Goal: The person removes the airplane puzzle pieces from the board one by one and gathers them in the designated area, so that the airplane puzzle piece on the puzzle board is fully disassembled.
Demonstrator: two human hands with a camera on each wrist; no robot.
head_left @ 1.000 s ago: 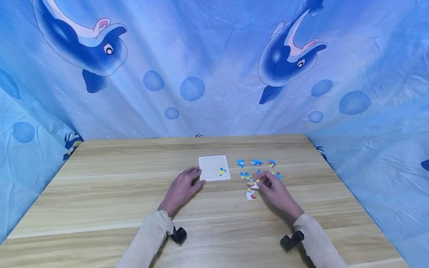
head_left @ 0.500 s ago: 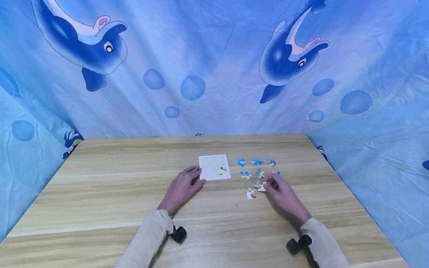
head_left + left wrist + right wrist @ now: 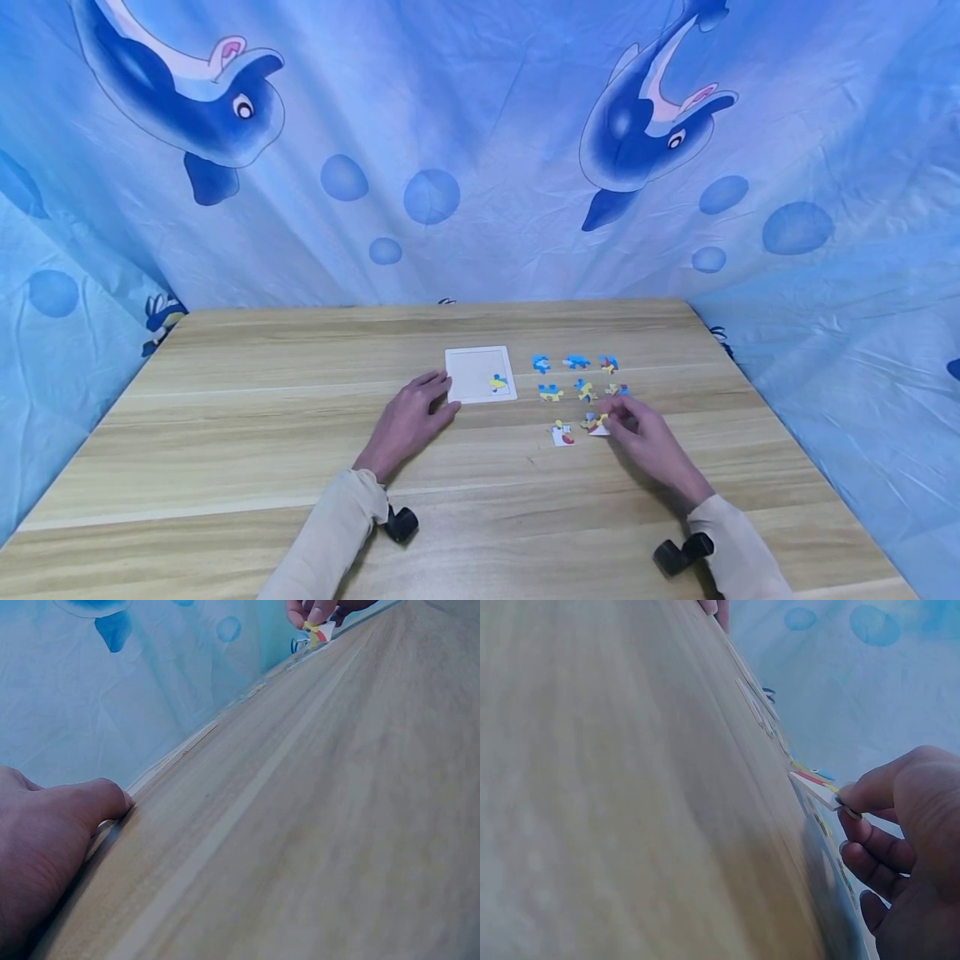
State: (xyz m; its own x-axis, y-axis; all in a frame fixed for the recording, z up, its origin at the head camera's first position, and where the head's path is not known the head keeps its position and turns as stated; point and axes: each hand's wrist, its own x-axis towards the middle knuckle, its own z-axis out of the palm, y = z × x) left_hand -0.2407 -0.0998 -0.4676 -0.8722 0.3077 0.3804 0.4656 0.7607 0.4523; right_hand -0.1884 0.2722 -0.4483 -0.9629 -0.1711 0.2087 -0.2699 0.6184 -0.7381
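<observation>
My right hand (image 3: pixel 641 433) pinches a puzzle piece (image 3: pixel 817 789) with white, red and yellow on it between thumb and fingers, tilted close over the table. In the left wrist view the same piece hangs below the fingertips. My left hand (image 3: pixel 411 421) lies with relaxed fingers at the left edge of a white square puzzle frame (image 3: pixel 457 398), fingertips right at its rim. One yellow and blue piece (image 3: pixel 497 383) sits in the frame's lower right corner. Beside the held piece lies a white and red puzzle piece (image 3: pixel 561 433).
Several loose puzzle pieces lie in rows right of the frame, among them a blue piece (image 3: pixel 576 362) at the back and a blue and yellow piece (image 3: pixel 550 392) nearer. The wooden table (image 3: pixel 225 433) ends at a blue dolphin-print curtain (image 3: pixel 480 125).
My right hand has moved to the right and slightly nearer me with the pinched piece, uncovering pieces in the middle row. My left hand and the frame have stayed in place.
</observation>
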